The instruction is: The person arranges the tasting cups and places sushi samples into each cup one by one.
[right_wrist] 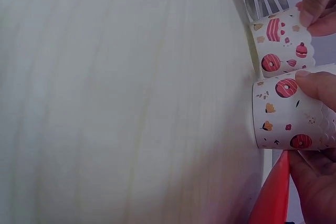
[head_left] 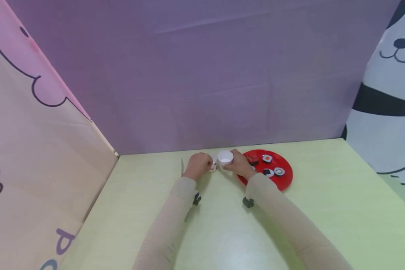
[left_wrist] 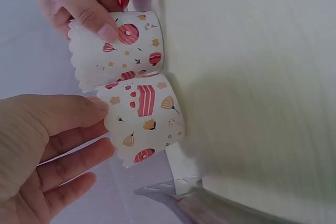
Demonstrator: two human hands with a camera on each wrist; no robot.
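Observation:
My left hand (head_left: pixel 199 165) pinches the scalloped rim of a white paper baking cup (left_wrist: pixel 144 114) printed with pink cakes and donuts. With its thumb outside the wall, my right hand (head_left: pixel 242 165) grips a second baking cup (head_left: pixel 225 158) of the same pattern. The two cups stand side by side, their walls meeting in the left wrist view, with their bases at the table. From the head view, the right cup's white inside shows, while my left fingers partly cover the left cup.
Beside my right hand lies a round red plate (head_left: pixel 287 182) with several toy sushi pieces, including a white-and-black one (head_left: pixel 279 171). A fork (right_wrist: pixel 270 1) and other metal cutlery (left_wrist: pixel 168 195) lie past the left cup. A purple backdrop (head_left: pixel 195 93) rises behind the table.

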